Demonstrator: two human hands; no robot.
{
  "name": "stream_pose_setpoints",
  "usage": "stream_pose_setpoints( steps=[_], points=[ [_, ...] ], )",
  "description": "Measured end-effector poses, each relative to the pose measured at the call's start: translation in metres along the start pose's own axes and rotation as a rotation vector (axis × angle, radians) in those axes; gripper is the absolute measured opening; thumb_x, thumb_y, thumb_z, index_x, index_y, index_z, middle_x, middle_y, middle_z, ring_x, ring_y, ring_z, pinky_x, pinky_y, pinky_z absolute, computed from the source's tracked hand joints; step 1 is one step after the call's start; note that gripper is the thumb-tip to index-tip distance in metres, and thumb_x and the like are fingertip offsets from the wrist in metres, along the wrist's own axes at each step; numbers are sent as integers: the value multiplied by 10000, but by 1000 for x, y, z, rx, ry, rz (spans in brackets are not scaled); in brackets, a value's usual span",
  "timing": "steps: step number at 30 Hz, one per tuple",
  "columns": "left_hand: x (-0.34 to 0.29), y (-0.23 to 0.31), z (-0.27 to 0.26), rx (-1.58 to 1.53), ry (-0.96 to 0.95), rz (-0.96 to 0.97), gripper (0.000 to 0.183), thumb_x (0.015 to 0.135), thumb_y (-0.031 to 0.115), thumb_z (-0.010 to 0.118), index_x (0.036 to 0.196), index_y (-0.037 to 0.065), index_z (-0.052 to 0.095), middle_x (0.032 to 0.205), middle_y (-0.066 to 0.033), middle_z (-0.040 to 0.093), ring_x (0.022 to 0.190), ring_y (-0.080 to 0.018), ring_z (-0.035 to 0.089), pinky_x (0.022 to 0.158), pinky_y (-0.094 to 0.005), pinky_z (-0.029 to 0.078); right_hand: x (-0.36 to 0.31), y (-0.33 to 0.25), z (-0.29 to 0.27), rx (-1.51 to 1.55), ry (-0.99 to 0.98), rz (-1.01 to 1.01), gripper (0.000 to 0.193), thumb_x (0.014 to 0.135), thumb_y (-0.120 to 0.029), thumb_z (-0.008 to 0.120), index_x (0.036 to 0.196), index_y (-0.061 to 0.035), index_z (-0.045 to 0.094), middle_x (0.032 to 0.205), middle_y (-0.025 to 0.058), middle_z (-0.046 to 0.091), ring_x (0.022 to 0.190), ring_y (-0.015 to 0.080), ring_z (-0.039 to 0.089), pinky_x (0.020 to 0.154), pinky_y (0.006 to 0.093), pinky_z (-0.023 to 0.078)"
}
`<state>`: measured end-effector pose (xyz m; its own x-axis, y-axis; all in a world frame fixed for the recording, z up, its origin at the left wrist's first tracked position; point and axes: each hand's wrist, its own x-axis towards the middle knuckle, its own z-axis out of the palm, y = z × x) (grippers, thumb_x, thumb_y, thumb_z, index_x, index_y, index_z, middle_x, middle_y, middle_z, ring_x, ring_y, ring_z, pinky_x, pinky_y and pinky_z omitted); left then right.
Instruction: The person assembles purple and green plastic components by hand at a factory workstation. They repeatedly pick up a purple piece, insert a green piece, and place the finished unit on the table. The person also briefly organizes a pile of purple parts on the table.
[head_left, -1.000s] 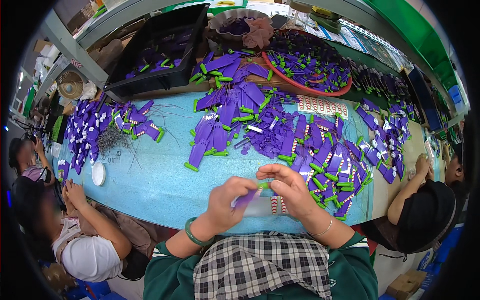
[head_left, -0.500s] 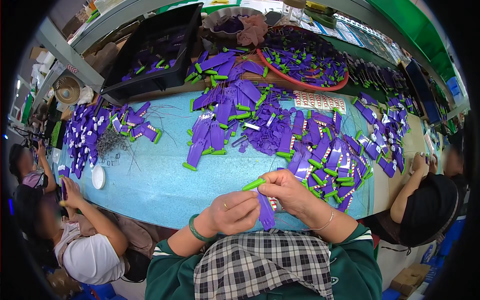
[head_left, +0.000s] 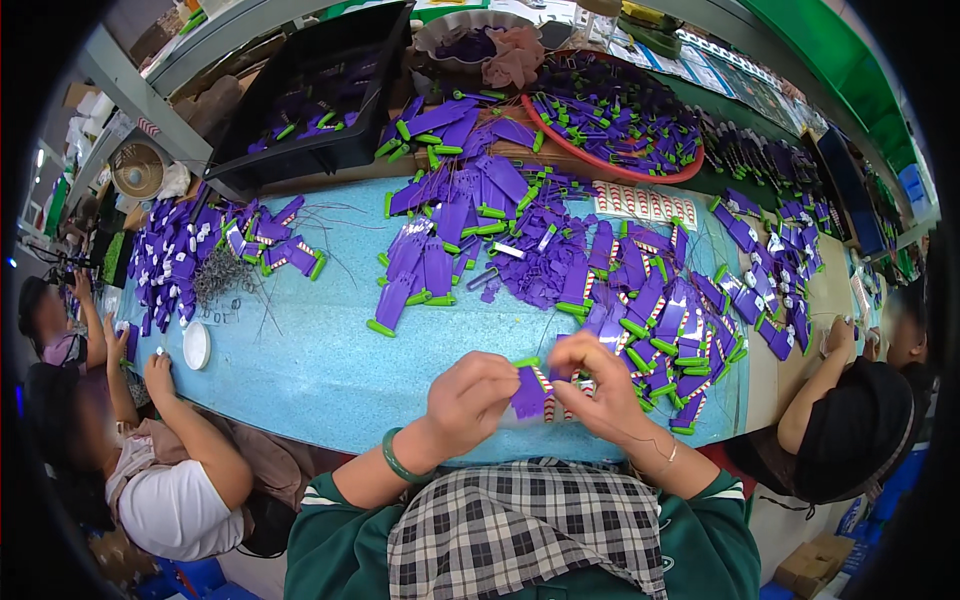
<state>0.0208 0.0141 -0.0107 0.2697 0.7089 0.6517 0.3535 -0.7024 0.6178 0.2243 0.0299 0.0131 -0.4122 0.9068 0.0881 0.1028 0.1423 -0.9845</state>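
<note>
My left hand (head_left: 468,405) is closed on a flat purple plastic piece (head_left: 529,398) with a bright green end, held above the near edge of the table. A red-and-white striped sticker runs along the side of this piece. Just right of it is my right hand (head_left: 600,388), fingers curled in and slightly blurred; whatever they pinch, if anything, is hidden. Under the right fingers shows part of a striped sticker sheet (head_left: 573,410). Closest to that hand lies a heap of purple and green pieces (head_left: 655,335), many with striped stickers.
A blue-covered table (head_left: 300,365) holds more purple piles. Behind stand a black tray (head_left: 300,160) and a red basket (head_left: 620,168) of pieces. Another sticker sheet (head_left: 645,204) lies mid-table, a white dish (head_left: 197,346) at left. Co-workers sit on both sides.
My hands have moved apart and slightly up. The right fingers have let go of the piece's green end; the left hand keeps the piece, now turned with its stickered side showing.
</note>
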Motion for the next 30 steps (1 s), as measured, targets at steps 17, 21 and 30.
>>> stream_pose_setpoints(
  steps=[17,21,30],
  points=[
    [41,-52,-9,-209,1,-643,191,790,-77,643,950,-4,571,942,-90,611,894,-213,629,768,-307,534,6,17,-7,96,195,23,420,855,76,545,1258,-41,572,1016,41,466,904,100,549,806,248,583],
    [23,-20,-12,-866,75,-830,221,840,-91,605,1038,-14,548,990,-106,641,882,-176,662,807,-309,557,5,21,1,-304,218,-209,491,758,85,653,1197,-134,653,796,35,474,684,126,504,555,255,459],
    [-16,-11,-7,-829,30,-976,207,790,-110,655,966,-12,606,910,-90,670,831,-161,670,771,-290,567,8,1,-20,-367,-163,-77,474,727,59,670,1151,-152,686,709,39,475,630,167,485,565,306,406]
  ],
)
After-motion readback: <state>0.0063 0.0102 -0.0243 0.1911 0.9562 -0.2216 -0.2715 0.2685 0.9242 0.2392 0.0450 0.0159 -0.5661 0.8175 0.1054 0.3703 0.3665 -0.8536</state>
